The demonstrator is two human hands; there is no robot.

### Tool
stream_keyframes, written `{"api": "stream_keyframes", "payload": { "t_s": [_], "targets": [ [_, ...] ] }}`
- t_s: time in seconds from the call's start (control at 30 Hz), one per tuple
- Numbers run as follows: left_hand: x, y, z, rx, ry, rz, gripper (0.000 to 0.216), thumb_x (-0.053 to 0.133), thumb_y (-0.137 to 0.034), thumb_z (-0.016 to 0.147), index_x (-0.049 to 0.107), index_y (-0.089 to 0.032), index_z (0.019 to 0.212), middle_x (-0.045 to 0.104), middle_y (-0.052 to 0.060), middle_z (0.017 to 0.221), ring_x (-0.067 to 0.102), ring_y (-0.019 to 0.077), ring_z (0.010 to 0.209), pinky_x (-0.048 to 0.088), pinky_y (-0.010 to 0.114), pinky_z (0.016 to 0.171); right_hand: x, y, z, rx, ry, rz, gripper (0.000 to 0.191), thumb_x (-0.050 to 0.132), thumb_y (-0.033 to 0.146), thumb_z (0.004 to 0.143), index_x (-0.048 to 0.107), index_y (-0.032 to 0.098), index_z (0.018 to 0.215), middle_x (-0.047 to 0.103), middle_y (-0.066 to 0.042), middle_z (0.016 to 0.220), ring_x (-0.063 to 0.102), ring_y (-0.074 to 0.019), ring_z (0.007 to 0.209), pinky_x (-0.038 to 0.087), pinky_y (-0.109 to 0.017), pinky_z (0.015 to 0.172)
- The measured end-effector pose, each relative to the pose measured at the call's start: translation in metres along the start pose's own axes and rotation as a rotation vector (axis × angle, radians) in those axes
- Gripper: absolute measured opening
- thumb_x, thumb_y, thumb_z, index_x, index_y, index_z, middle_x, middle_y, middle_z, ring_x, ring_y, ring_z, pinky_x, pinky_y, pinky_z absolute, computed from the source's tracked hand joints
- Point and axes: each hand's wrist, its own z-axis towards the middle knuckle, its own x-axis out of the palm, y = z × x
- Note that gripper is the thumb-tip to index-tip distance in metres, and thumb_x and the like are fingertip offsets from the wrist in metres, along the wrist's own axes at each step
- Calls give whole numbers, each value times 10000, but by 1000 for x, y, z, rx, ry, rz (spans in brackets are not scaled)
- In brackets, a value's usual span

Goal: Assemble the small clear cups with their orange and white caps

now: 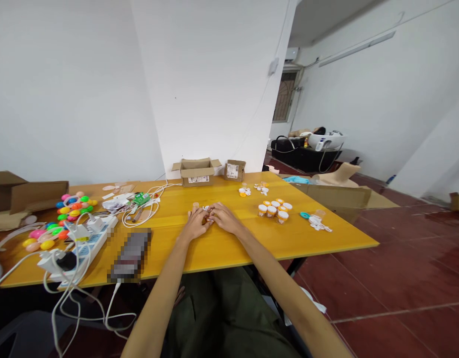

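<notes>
My left hand point(195, 223) and my right hand point(222, 217) rest together on the yellow table point(222, 246), fingertips meeting around a small white and orange piece point(206, 209) that is too small to name. Both hands look curled in a pinch. To the right of my right hand stands a cluster of small white jars with orange lids point(274, 209). Farther back lie more small white and orange parts point(245, 191).
An open cardboard box point(196, 171) and a smaller box point(235, 170) sit at the table's far edge. On the left are a power strip with white cables point(88, 238), coloured plastic eggs point(73, 206) and a blurred dark device point(130, 254). A teal ring point(304, 215) lies near the right edge.
</notes>
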Motion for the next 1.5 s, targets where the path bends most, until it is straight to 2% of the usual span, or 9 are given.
{"api": "stream_keyframes", "payload": {
  "t_s": [0.27, 0.57, 1.0, 1.23, 1.5],
  "targets": [
    [2, 2, 0, 8, 3, -19, 124, 576, -324, 892, 659, -244, 938, 645, 45, 1059, 520, 263, 1093, 407, 490, 1000, -1, 1, 1, 13, 21, 0, 166, 619, 111, 894, 653, 223, 776, 670, -63, 1059, 593, -214, 1019, 473, -394, 907],
    [3, 5, 1, 8, -3, -25, 165, 580, -372, 898, 681, -265, 973, 650, 48, 1024, 519, 268, 1083, 405, 494, 1001, -8, -1, -2, 75, 25, -22, 107, 712, 177, 841, 688, 226, 749, 667, -65, 1078, 596, -230, 1063, 485, -429, 942],
    [1, 2, 0, 8, 6, -29, 141, 590, -352, 892, 675, -265, 962, 656, 45, 1051, 515, 271, 1114, 397, 494, 1010, -7, -4, -1, 76, 24, -2, 116, 678, 137, 847, 694, 227, 775, 667, -58, 1071, 596, -223, 1069, 476, -434, 963],
    [1, 2, 0, 1, 8, -31, 144, 588, -334, 881, 675, -273, 979, 658, 46, 1070, 515, 277, 1111, 397, 507, 1013, -4, -2, 1, 78, 11, 3, 87, 702, 196, 852, 697, 227, 771, 668, -70, 1070, 599, -236, 1058, 478, -449, 951],
    [0, 1, 0, 1, 21, -33, 165, 567, -362, 899, 676, -266, 977, 645, 54, 1070, 504, 279, 1112, 395, 508, 1008, 0, -7, 2, 48, 33, 21, 123, 662, 139, 867, 686, 226, 783, 657, -64, 1103, 579, -228, 1083, 459, -447, 973]
  ]
}}
